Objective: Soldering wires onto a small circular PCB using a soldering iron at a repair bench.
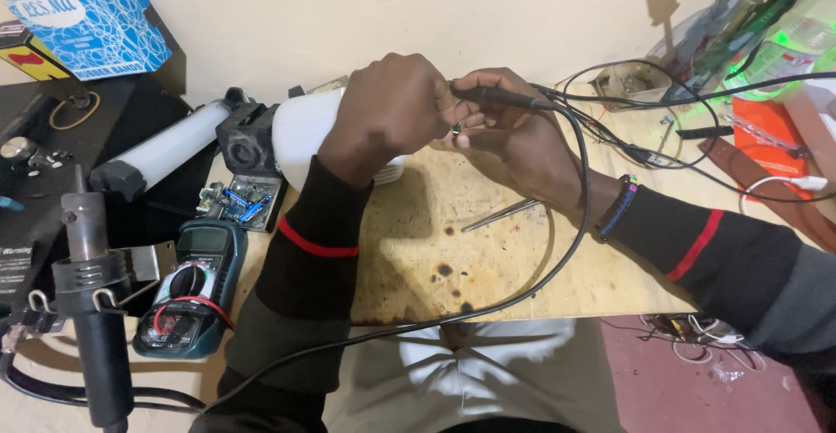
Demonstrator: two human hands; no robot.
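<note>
My left hand (392, 111) curls over the end of a white bulb-shaped lamp housing (300, 137) lying on the wooden board (488, 250). My right hand (514, 137) holds a black soldering iron (501, 96) by its handle, its tip pointing left toward a small green part (456, 126) pinched between the fingers of both hands. The iron's black cord (557, 259) loops down past my right wrist and off the front edge. What lies under my left palm is hidden.
Metal tweezers (501, 215) lie on the scorched board. A green multimeter (187, 289), a hot-air gun (91, 302), a small circuit board (239, 202) and a white tube lamp (165, 150) are left. A blue box (87, 19) stands back left. Tangled wires (662, 128) and tools fill the right.
</note>
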